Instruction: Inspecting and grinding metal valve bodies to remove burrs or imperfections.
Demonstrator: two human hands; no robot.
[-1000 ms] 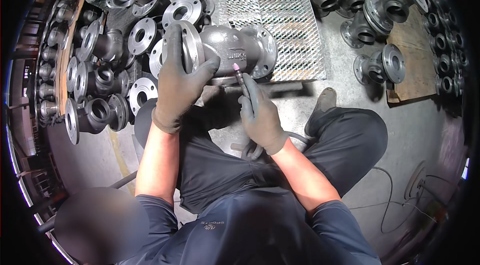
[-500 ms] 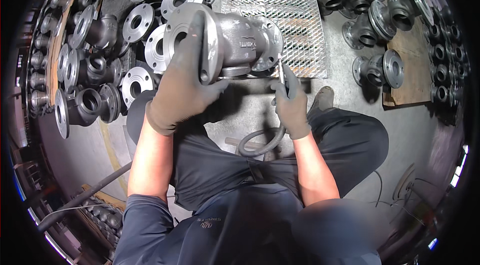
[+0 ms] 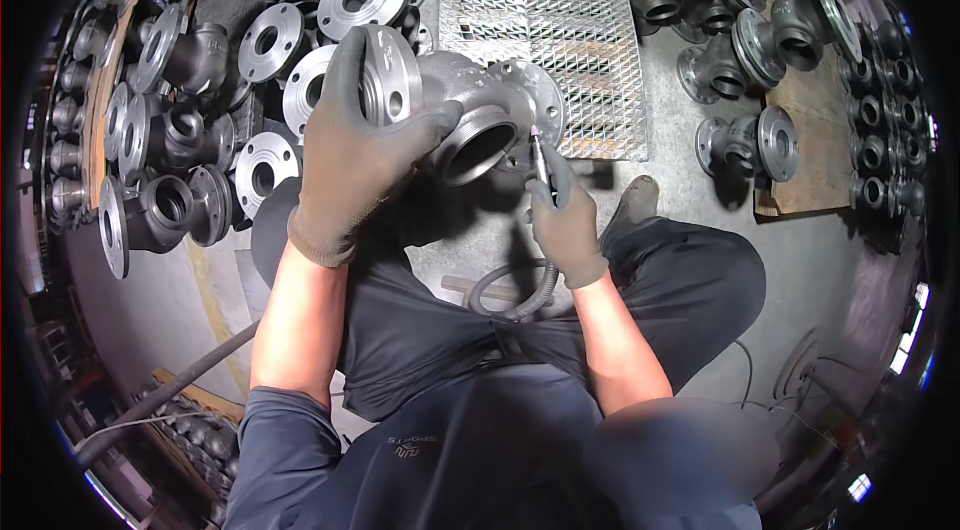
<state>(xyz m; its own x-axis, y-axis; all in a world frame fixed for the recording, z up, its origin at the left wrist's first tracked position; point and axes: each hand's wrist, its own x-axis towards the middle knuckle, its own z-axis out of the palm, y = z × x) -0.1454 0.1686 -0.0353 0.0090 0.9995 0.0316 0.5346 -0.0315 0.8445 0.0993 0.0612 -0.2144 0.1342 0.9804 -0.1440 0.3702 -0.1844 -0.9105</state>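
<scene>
Nearest, a pencil-shaped grinding tool (image 3: 541,166) is pinched by the fingers of the gloved right hand (image 3: 566,220), its tip beside the valve body (image 3: 470,120). At ten o'clock, that valve's flange is wrapped by the left hand (image 3: 350,155). Beyond, flanged castings (image 3: 255,40) and a metal grate (image 3: 540,20) are seen.

Grey knit gloves cover the left hand (image 3: 350,155) and right hand (image 3: 565,220); dark short-sleeved shirt, dark trousers.

light: bright overhead | edges: fisheye-bent, dark vignette | focus: sharp centre

Valve body (image 3: 470,120) now tilted, bore upward
</scene>
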